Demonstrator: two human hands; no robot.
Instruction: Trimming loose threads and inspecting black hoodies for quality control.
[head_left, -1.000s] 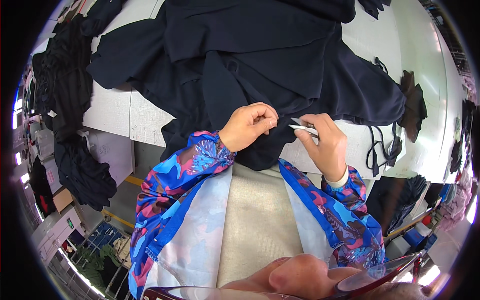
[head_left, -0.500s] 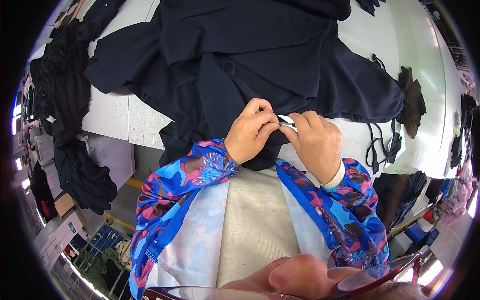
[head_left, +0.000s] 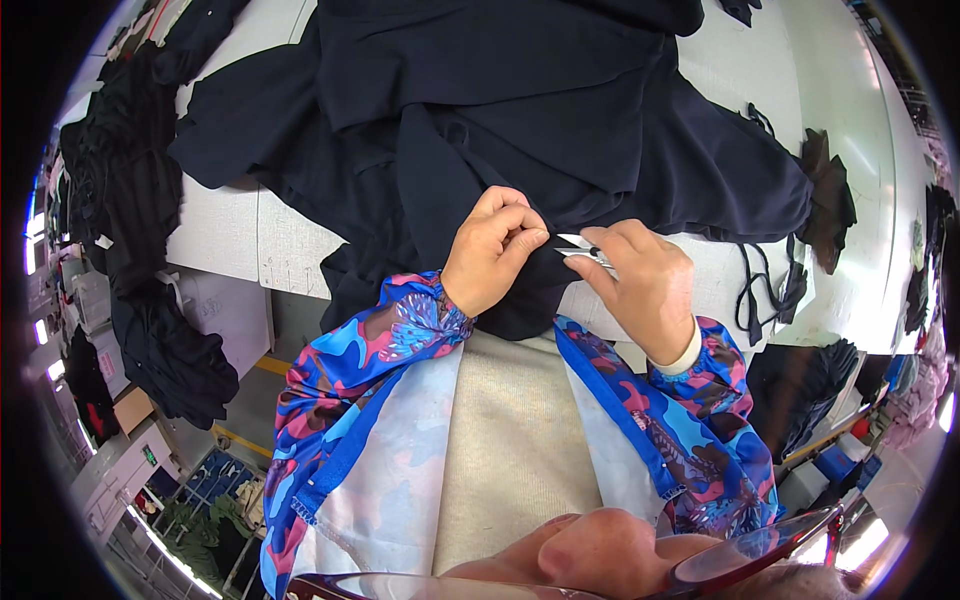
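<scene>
A dark navy garment (head_left: 500, 130) lies in folds over the white table, its lower part hanging toward my lap. My left hand (head_left: 494, 248) pinches a bit of this cloth between thumb and fingers, at the garment's near edge. Just right of it, my right hand (head_left: 640, 278) is closed around small metal thread snips (head_left: 590, 252). The two blades are apart and point left at the pinched cloth, close to my left fingertips. Whether a thread lies between the blades is too small to tell.
Dark garments (head_left: 125, 190) hang over the table's left edge. At the right lie thin black straps (head_left: 760, 290) and a brown-black cloth piece (head_left: 828, 200). The white table (head_left: 215, 228) spreads beneath. Below right, more dark cloth (head_left: 800, 390) is piled.
My right hand has moved slightly right, away from my left fingers, and the snips' blades now show spread apart. My left hand has shifted a little up and left, still pinching.
</scene>
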